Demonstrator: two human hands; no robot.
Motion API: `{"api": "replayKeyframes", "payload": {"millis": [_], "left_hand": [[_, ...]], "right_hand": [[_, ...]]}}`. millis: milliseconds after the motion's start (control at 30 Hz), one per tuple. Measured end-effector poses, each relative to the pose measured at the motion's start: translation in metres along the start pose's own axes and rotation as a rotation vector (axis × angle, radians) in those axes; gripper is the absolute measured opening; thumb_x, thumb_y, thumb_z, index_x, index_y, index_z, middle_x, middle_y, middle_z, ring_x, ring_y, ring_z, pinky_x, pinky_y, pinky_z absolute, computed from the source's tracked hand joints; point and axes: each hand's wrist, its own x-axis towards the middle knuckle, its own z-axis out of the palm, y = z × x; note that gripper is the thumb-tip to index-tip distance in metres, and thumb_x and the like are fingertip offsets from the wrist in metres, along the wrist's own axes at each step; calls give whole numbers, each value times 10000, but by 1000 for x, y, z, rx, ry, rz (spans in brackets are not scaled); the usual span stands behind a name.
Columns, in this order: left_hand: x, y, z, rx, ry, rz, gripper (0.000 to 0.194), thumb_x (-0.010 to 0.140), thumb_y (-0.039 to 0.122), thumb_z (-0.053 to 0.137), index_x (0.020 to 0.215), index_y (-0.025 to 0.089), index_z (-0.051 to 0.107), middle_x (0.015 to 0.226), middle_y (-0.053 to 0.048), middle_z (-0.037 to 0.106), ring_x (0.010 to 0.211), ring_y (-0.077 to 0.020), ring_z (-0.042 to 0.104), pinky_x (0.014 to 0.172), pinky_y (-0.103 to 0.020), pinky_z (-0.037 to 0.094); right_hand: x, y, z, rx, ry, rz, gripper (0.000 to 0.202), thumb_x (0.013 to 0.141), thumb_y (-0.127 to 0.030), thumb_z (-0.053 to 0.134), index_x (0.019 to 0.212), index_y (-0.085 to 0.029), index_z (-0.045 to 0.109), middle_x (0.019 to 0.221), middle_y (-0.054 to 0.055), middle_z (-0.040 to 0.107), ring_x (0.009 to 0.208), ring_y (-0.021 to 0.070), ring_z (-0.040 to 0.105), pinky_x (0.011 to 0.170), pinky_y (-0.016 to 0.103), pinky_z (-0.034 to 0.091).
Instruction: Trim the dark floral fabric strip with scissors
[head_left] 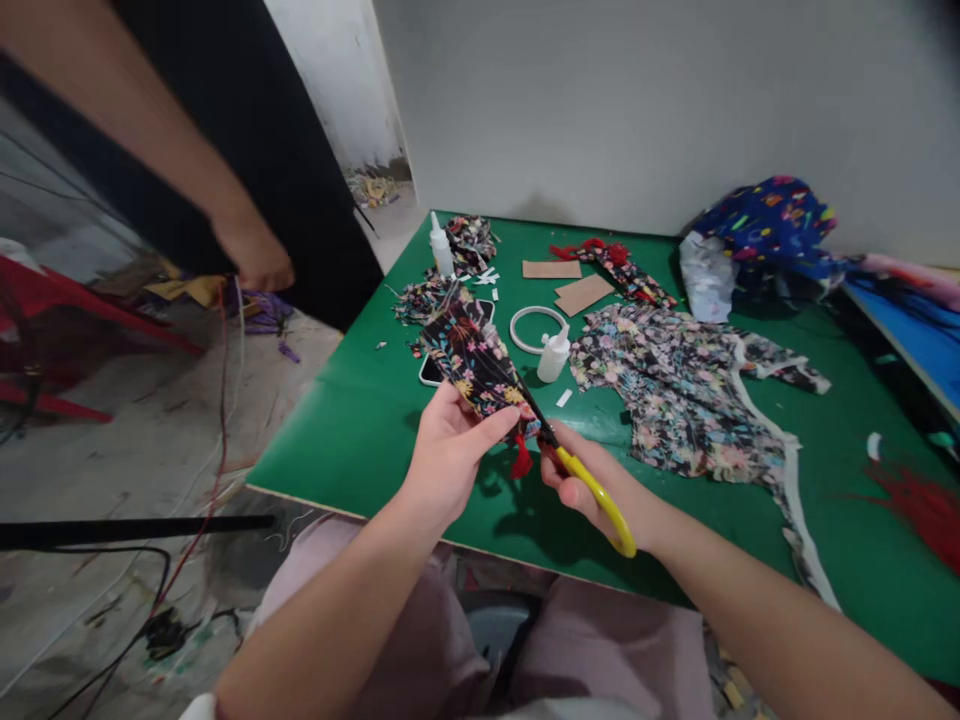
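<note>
My left hand (450,450) pinches a strip of black floral fabric (472,350), its thumb on top near the lower end. A small red tassel (521,457) hangs from that end. My right hand (585,475) is closed round the yellow-handled scissors (596,495), whose dark blades lie along the fabric's right edge. Partly under the fabric is a phone (431,371). Beyond the hands stands a small white bottle (553,360) beside a white ring (517,330). To the right, a larger floral fabric piece (675,390) with white edging lies flat.
On the green table (322,430) are a second bottle (441,250), brown cards (551,270), floral scraps (472,240), a blue patterned cloth (780,230) and red threads (922,510). At left, another person's hand (262,262) hangs beside the table.
</note>
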Motion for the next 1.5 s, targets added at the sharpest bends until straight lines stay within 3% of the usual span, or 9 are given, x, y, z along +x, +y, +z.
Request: {"api": "replayKeyframes", "payload": {"millis": [200,433,700,1033,1500], "left_hand": [[1,2,1,13,-2,-8,321,651,147,772,908,200,587,812,29,699,705,-106,651,719,-241,528],[2,0,-1,9,-5,13,315,648,145,770,900,202,589,828,27,693,711,-107,649,738,-250,530],[1,0,2,-6,-16,33,295,662,125,755,896,210,597,832,29,693,721,-104,654,800,-269,537],[7,5,3,-42,53,157,279,649,95,746,862,218,613,840,36,692,722,-84,647,712,-189,542],[7,0,6,4,-17,78,312,649,114,761,908,226,626,824,39,700,728,-92,654,732,-204,542]], "right_hand": [[0,0,0,2,2,-2,751,702,-823,330,1059,-171,438,598,-71,328,531,81,270,460,222,220],[0,1,-1,24,10,-6,799,722,-801,333,1182,-155,434,603,-67,368,519,77,290,454,218,240],[-2,5,1,100,9,-13,885,664,-837,330,1230,-162,424,609,-66,361,522,80,307,455,219,245],[-5,17,5,174,-21,-31,923,624,-836,365,1282,-188,380,637,-67,355,534,79,288,462,222,230],[-6,22,5,197,27,-9,908,611,-844,341,1252,-201,369,612,-79,306,525,76,240,456,223,183]]}}
